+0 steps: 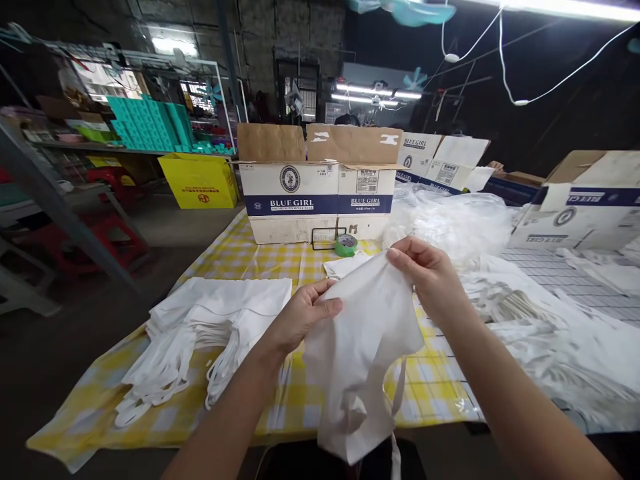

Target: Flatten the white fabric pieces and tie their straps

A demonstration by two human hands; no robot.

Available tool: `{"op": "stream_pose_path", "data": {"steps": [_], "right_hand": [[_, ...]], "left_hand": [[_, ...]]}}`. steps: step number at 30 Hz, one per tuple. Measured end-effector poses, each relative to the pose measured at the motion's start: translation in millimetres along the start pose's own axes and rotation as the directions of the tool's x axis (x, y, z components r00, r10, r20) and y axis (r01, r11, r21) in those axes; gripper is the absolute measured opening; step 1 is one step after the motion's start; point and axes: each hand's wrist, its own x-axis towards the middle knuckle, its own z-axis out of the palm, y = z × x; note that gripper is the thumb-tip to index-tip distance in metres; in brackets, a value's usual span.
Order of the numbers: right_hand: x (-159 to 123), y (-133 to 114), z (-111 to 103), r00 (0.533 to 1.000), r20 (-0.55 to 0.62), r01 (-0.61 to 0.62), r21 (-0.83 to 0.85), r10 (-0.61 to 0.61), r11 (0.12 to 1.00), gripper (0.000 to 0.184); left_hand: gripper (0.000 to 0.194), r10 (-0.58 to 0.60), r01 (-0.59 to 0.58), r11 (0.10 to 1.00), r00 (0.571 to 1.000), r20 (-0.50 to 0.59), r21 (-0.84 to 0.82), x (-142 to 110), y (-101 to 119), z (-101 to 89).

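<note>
Head: checked tablecloth (pixel 295 400) (hands (pixel 303 315) (pixel 433 277) pinching white cloth (pixel 363 327)), dim room (pixel 320 37).

A tube light (pixel 575 9) glares overhead; it is dim farther back.

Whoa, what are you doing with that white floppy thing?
A person holds up a white cloth piece by its top edge, pinched in the left hand and right hand. A stack of similar white pieces lies to the left on a yellow checked tablecloth. More white pieces lie to the right.
</note>
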Motion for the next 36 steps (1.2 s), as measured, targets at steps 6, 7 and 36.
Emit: {"op": "stream_pose_path", "data": {"steps": [6, 7, 36], "right_hand": [[-9, 105, -22, 0.966, -0.116, -0.258, -0.434, 0.230, 0.863, 0.016], [-19, 120, -21, 0.962, -0.129, -0.273, -0.454, 0.241, 0.848, 0.015], [-143, 177, 33, 0.779, 0.263, -0.431, -0.433, 0.569, 0.791, 0.013]], "left_hand": [[0.043, 0.148, 0.084, 0.755, 0.944, -0.294, 0.650, 23, -72, -9.2], [0.049, 0.200, 0.125, 0.644, 0.925, -0.323, 0.755, 23, -88, -14.0], [0.019, -0.194, -0.471, 0.078, 0.857, 0.477, 0.879, 35, -127, 8.0]]}}
